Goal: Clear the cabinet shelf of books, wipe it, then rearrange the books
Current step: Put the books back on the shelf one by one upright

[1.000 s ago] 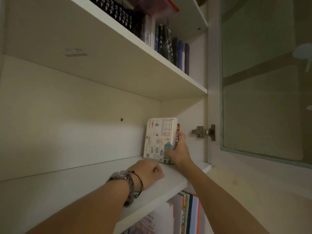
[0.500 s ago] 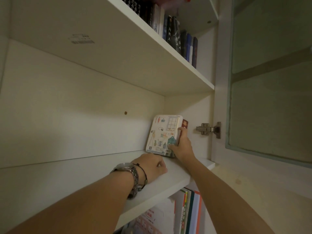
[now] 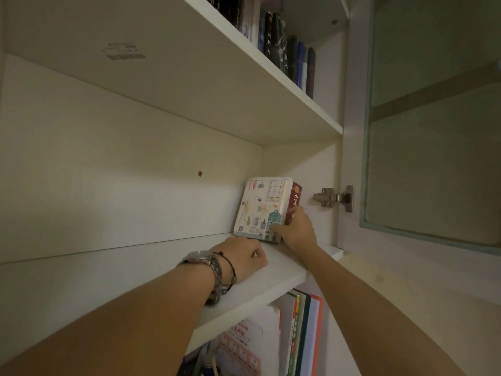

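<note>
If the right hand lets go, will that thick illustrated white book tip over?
Possibly: the thick illustrated white book already leans, steadied by the right hand. Its thickness suggests it is stiff and fairly heavy. A red-spined book beside it may prop it.

On the middle shelf stand 2 books: 1 illustrated book and 1 red book just beside it. 2 hands rest on that shelf. Above it, about 8 dark books; below it, about 5 books. 1 hinge, 1 watch.
</note>
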A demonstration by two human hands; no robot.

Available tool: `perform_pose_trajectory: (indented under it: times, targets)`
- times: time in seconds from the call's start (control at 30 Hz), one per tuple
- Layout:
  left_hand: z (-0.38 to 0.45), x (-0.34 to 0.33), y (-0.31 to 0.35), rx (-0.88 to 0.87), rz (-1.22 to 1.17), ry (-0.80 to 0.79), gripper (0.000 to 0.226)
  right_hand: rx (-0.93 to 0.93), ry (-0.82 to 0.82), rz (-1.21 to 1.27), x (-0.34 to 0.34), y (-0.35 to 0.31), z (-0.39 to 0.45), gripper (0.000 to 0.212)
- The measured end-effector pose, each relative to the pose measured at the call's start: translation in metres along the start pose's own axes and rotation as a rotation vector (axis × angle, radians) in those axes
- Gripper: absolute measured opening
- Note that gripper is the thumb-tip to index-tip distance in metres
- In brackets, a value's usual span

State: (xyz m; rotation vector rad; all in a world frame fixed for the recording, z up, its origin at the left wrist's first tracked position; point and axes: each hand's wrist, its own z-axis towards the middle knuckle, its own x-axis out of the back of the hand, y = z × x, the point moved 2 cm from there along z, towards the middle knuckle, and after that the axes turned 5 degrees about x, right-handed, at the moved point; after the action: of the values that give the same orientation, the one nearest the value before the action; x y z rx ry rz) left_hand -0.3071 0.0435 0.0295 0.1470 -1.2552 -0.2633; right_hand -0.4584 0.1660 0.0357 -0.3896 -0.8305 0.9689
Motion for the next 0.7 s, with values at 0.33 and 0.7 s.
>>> perform_pose_trajectory:
  times: [0.33, 0.7]
  targets:
    - [-0.006, 0.005, 0.006, 0.007, 0.036, -0.038, 0.030, 0.165, 0.001, -0.187, 0.103, -0.018, -0.090, 0.022]
    - [-0.032, 0.011, 0.048, -0.064, 0.140, -0.129, 0.031, 0.058, -0.148, -0.343, 0.204, 0.015, -0.243, 0.005]
